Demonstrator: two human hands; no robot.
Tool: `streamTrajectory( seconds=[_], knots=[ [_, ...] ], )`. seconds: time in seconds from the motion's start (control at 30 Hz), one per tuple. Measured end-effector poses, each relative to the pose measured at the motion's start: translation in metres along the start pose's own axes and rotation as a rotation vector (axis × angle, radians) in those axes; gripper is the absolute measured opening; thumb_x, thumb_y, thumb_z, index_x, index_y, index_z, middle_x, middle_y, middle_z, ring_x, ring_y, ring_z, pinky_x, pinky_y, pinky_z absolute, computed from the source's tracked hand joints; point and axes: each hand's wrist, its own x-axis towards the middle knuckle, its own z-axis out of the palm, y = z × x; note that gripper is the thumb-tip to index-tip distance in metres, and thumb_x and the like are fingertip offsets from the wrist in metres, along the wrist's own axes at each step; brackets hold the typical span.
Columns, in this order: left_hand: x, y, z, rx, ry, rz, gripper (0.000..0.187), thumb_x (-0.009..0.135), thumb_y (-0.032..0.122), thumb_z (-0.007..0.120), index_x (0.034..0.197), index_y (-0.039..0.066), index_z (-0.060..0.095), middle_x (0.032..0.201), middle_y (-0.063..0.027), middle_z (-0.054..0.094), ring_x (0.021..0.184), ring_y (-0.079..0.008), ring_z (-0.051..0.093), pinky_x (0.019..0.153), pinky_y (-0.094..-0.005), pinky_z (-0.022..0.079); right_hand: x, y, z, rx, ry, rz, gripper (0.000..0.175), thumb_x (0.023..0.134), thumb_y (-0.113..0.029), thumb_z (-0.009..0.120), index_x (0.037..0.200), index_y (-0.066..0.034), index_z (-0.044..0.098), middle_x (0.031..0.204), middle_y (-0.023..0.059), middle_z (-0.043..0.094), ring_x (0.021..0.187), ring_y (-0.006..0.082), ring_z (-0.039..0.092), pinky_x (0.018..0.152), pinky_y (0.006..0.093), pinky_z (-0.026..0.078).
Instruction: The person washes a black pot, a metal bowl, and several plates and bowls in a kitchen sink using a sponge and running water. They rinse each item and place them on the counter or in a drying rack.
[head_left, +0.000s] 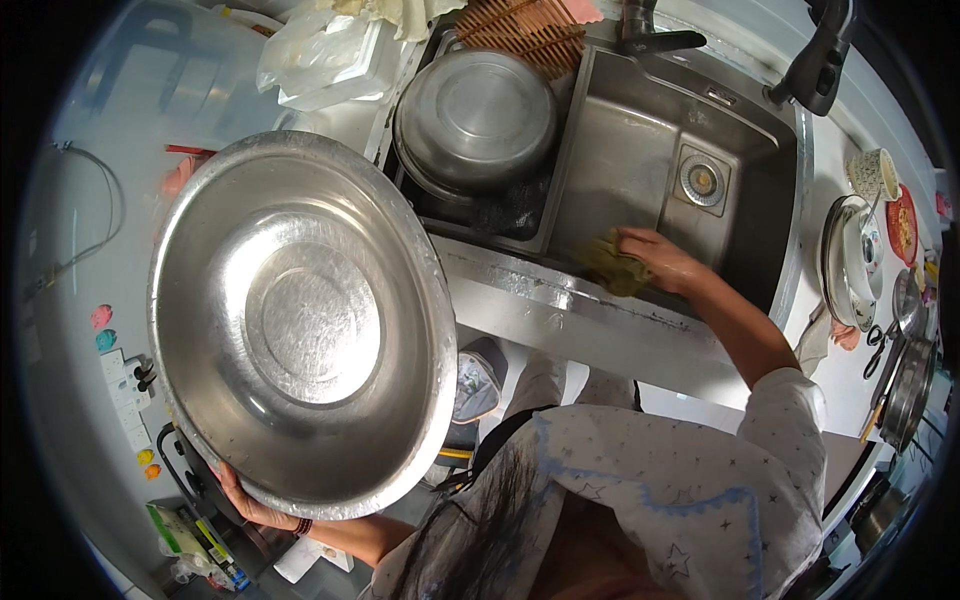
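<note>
A large stainless steel basin (315, 322) is held up tilted at the left, its inside facing me. My left hand (251, 504) grips its lower rim; the fingers behind the metal are partly hidden. Over the front of the sink (630, 142), my right hand (660, 259) clutches a greenish-yellow cloth (619, 262). The cloth is bunched up and hangs by the sink's front wall. An upturned metal bowl (480, 120) rests on the left section of the sink unit, left of the main bowl with its round drain (703, 180).
A black faucet (817, 67) rises at the back right. Plates (844, 259), a patterned cup (874, 172) and scissors (876, 349) lie on the right counter. A wooden slatted rack (521, 34) stands behind the bowl. A white container (341, 64) sits at the back left.
</note>
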Motion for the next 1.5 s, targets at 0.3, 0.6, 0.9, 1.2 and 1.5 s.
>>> streamTrajectory(
  seconds=[0.3, 0.6, 0.9, 1.2, 1.5],
  knots=[
    [0.015, -0.005, -0.008, -0.091, -0.103, -0.059, 0.047, 0.086, 0.021, 0.056, 0.127, 0.000, 0.048, 0.122, -0.0125, 0.053, 0.110, -0.0223, 0.051, 0.097, -0.0368, 0.036, 0.048, -0.037, 0.110, -1.064, 0.045, -0.724, 0.039, 0.082, -0.034, 0.062, 0.111, -0.0072, 0.059, 0.099, 0.0116, 0.060, 0.090, 0.0267, 0.060, 0.077, 0.0353, 0.047],
    [0.008, 0.001, -0.001, -0.135, -0.071, -0.094, 0.050, 0.083, 0.021, 0.058, 0.127, 0.000, 0.048, 0.123, -0.0136, 0.053, 0.109, -0.0231, 0.052, 0.095, -0.0380, 0.038, 0.045, -0.029, 0.139, -1.232, 0.556, -0.522, 0.046, 0.076, -0.034, 0.067, 0.110, -0.0089, 0.048, 0.108, 0.0178, 0.042, 0.093, 0.0379, 0.051, 0.078, 0.0482, 0.048],
    [0.000, -0.003, 0.021, -0.268, -0.217, -0.209, 0.054, 0.083, 0.016, 0.058, 0.133, 0.005, 0.041, 0.121, -0.0117, 0.053, 0.107, -0.0223, 0.052, 0.094, -0.0369, 0.039, 0.066, -0.030, 0.090, -1.181, 0.141, -0.659, 0.036, 0.075, -0.015, 0.067, 0.102, -0.0080, 0.045, 0.109, 0.0156, 0.039, 0.100, 0.0371, 0.047, 0.082, 0.0415, 0.047],
    [-0.002, 0.000, 0.031, -0.255, -0.229, -0.193, 0.036, 0.082, 0.016, 0.060, 0.115, 0.001, 0.055, 0.112, -0.0117, 0.058, 0.101, -0.0239, 0.056, 0.091, -0.0381, 0.043, 0.029, -0.054, 0.051, -1.756, 0.057, -0.722, 0.035, 0.074, -0.001, 0.058, 0.106, -0.0118, 0.048, 0.111, 0.0099, 0.047, 0.101, 0.0320, 0.052, 0.079, 0.0375, 0.049],
    [0.013, -0.006, 0.030, -0.250, -0.185, -0.142, 0.054, 0.080, 0.012, 0.060, 0.131, 0.001, 0.043, 0.121, -0.0135, 0.053, 0.107, -0.0245, 0.052, 0.095, -0.0389, 0.038, 0.019, -0.005, 0.071, -0.899, 0.293, -0.620, 0.042, 0.075, -0.018, 0.067, 0.114, -0.0107, 0.055, 0.112, 0.0146, 0.056, 0.102, 0.0345, 0.055, 0.085, 0.0396, 0.047]
  ],
)
